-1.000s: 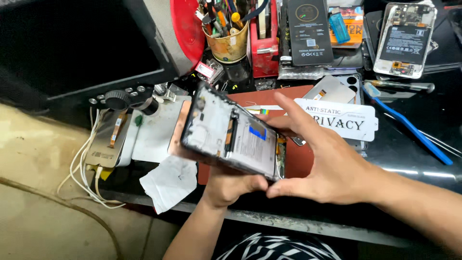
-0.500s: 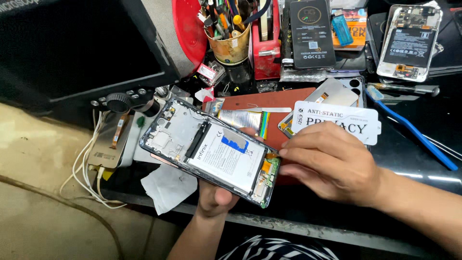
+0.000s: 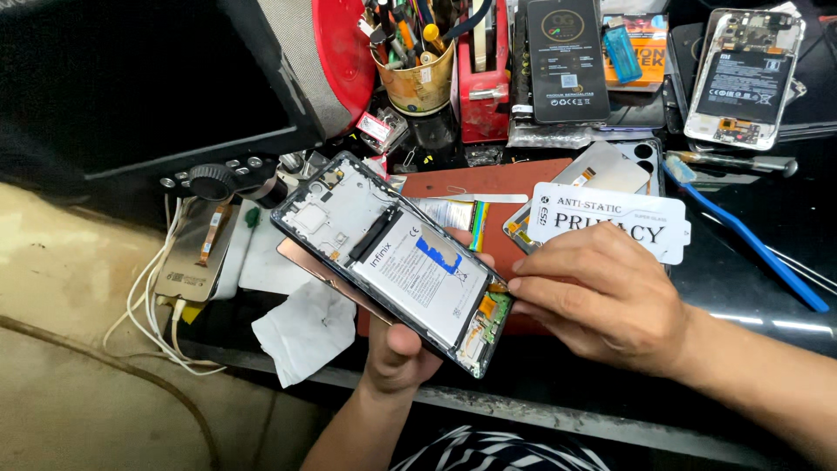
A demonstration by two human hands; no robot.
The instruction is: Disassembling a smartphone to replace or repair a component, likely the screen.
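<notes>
Your left hand (image 3: 397, 353) cradles from beneath the opened dark-framed phone with its white battery exposed (image 3: 397, 262), long axis running upper-left to lower-right, while your right hand's (image 3: 602, 296) curled fingertips pinch its lower-right end, nearest you.

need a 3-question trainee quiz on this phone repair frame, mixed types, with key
1. True or false: the opened phone lies flat on the red mat.
2. Which hand supports the phone from underneath? A) left hand B) right hand
3. Fill in: the right hand's fingertips touch the phone's ____ end, by the small green board.

Key: 1 false, it is held tilted above the bench; 2 A; 3 lower.
</notes>
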